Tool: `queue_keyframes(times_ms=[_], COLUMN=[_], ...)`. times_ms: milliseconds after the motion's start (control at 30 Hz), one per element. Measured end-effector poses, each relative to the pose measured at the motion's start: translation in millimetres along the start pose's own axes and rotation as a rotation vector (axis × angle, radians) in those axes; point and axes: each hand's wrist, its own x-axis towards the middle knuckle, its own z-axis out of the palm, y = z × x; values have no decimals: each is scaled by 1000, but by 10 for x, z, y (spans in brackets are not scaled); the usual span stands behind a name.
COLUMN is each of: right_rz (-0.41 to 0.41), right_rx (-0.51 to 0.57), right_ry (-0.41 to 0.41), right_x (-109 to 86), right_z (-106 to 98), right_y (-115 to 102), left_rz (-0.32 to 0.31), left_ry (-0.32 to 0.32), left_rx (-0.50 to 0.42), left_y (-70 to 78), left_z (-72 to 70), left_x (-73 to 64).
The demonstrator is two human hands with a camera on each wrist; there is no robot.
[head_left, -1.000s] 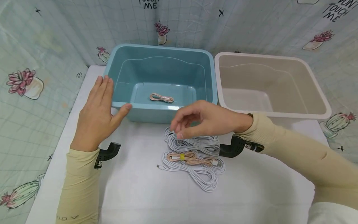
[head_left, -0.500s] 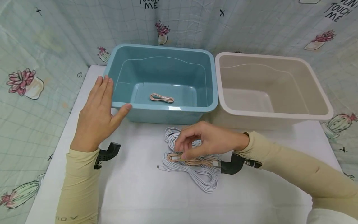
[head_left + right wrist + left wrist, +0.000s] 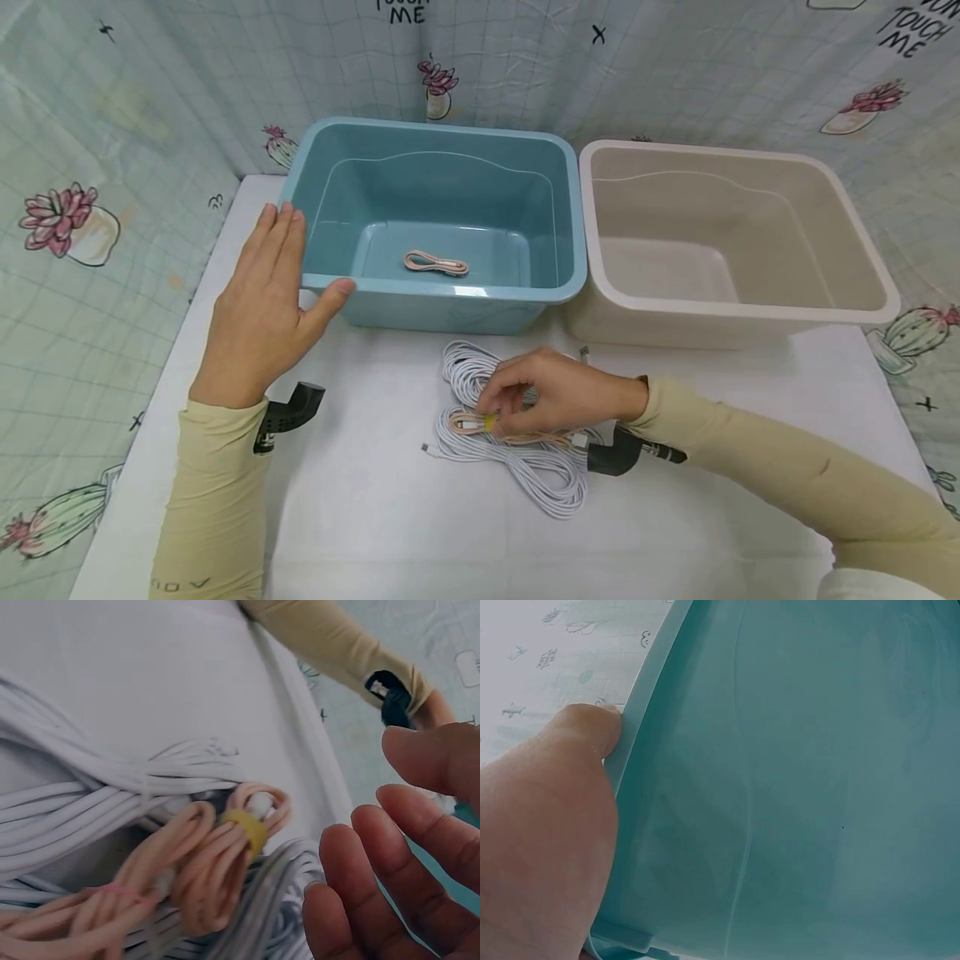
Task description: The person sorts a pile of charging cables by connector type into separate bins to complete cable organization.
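My left hand (image 3: 258, 317) rests at the left front corner of a teal plastic bin (image 3: 442, 310), fingers straight along its rim; the left wrist view shows the thumb at the bin's edge. One coiled peach cable (image 3: 437, 265) lies on the bin's floor. My right hand (image 3: 551, 392) is low over a cable pile, thumb and fingers loosely bent and apart around a bundled peach cable (image 3: 467, 425) with a yellow band (image 3: 246, 827). In the right wrist view the fingertips (image 3: 341, 844) stand beside that bundle, with nothing between them. Coiled white cables (image 3: 551, 492) lie beneath and around it.
A beige bin (image 3: 667, 325) stands right beside the teal one, with nothing seen inside. Another white cable coil (image 3: 463, 367) lies behind the peach bundle, partly hidden by the right hand. A patterned curtain (image 3: 510, 67) hangs behind the white-covered table (image 3: 375, 517).
My right hand has come down and toward me, from in front of the teal bin's rim to the banded peach cable. The left hand has stayed put.
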Motion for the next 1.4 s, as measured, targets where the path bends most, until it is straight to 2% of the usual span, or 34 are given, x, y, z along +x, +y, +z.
queue_keyframes(times_ms=[133,400,633,1400], right_rz=[32,62,86,83], right_rx=[-8,-111,-130,-234], right_ry=[-4,6,28,88], right_x=[-12,-25,-47,-14], right_z=[52,115,132,189], right_y=[74,141,165,164], left_rz=[4,-3,-3,10], left_ry=[6,3,12,32], left_rx=[-5,-15,-14,-15], left_y=[3,4,10,4], left_z=[3,-1,2,12], left_x=[-4,-3,-9,-7])
